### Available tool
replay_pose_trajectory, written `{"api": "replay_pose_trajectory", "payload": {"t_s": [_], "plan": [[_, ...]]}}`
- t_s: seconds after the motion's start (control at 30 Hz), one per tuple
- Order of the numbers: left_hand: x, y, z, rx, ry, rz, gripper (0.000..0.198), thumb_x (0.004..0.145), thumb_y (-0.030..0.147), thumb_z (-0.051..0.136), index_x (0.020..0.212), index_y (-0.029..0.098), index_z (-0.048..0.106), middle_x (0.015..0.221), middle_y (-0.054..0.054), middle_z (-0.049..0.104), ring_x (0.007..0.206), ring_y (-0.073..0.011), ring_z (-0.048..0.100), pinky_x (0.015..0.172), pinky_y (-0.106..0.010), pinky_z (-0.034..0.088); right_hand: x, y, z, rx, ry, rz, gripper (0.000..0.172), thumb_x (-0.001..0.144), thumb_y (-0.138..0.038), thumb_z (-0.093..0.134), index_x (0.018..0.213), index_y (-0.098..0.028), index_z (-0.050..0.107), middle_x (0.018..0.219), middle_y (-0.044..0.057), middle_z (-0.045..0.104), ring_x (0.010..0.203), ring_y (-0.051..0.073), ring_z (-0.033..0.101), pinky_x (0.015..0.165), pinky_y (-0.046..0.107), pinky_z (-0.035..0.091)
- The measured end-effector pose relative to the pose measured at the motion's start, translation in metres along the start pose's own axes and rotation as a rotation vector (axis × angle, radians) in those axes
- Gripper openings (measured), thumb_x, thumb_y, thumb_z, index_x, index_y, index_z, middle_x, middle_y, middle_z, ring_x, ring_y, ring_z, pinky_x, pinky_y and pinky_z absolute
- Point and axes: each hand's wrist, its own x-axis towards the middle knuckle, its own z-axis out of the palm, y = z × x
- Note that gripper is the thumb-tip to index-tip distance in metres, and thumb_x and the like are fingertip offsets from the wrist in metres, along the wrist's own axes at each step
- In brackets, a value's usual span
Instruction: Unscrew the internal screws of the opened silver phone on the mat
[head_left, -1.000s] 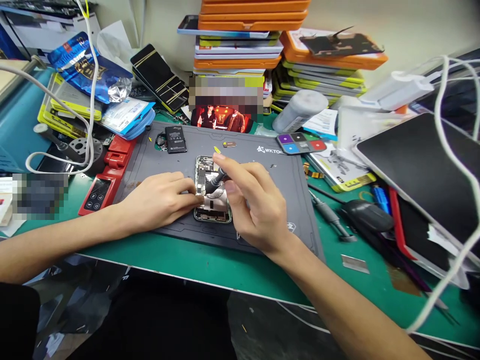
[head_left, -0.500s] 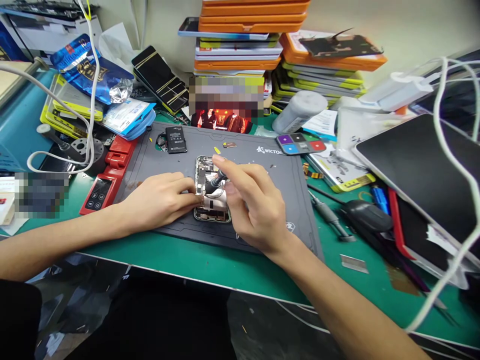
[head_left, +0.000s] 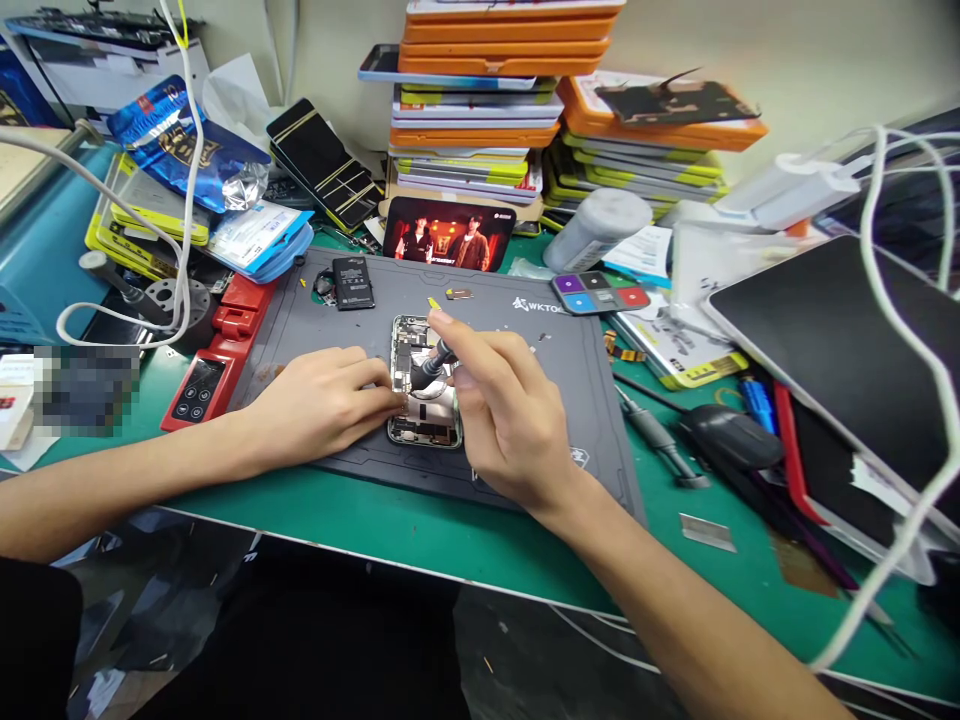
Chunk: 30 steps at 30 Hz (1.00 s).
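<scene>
An opened phone (head_left: 424, 428) lies on the dark grey work mat (head_left: 300, 300), its inner boards and a pale bare area showing. My left hand (head_left: 330, 400) rests at the phone's left edge, fingers closed together and fingertips gripping that side. In my right hand (head_left: 517, 410) is a screwdriver (head_left: 427, 372) with a dark shaft, held slanting between thumb and fingers. Its lower end reaches down into the left middle of the phone; the very tip is too small to make out. A removed black battery (head_left: 352, 283) sits on the mat behind my left hand.
Behind the mat a phone playing a video (head_left: 450, 235) leans against stacked orange and yellow cases (head_left: 480, 135). A red device (head_left: 199, 390) stands left of the mat. On the right are another screwdriver (head_left: 660, 435), a black mouse (head_left: 731, 435) and a dark flat panel (head_left: 832, 340).
The view has shifted very slightly. Both hands stay in place on the phone and the screwdriver, with only a small shift of the right fingers.
</scene>
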Motion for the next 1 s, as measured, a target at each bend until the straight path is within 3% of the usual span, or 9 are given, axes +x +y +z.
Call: {"api": "replay_pose_trajectory", "payload": {"t_s": [0.27,0.53,1.0], "plan": [[0.002,0.002,-0.002,0.01,0.065,-0.047,0.025,0.113,0.027,0.057,0.107,0.017,0.079,0.1,-0.006,0.08,0.086,-0.0195,0.068,0.079,-0.034,0.054,0.0,0.0,0.0,0.005,0.001,-0.002,0.067,0.106,-0.009,0.043,0.168,-0.033,0.042,0.125,0.009,0.075,0.108,0.02,0.07,0.089,0.035,0.064],[0.003,0.003,-0.009,-0.022,0.163,-0.259,0.021,0.113,0.02,0.05,0.107,0.015,0.07,0.092,-0.005,0.079,0.079,-0.0198,0.066,0.073,-0.034,0.053,0.001,-0.001,-0.001,-0.003,-0.011,0.002,0.07,0.105,-0.008,0.045,0.17,-0.034,0.039,0.124,0.008,0.075,0.106,0.02,0.07,0.088,0.034,0.064],[0.004,-0.001,-0.009,0.037,0.085,-0.169,0.025,0.11,0.02,0.052,0.107,0.014,0.076,0.096,-0.007,0.079,0.085,-0.0227,0.064,0.079,-0.038,0.053,0.0,-0.002,-0.001,-0.012,-0.017,0.0,0.066,0.106,-0.008,0.045,0.168,-0.031,0.043,0.129,0.01,0.076,0.108,0.021,0.071,0.089,0.034,0.065]]}}
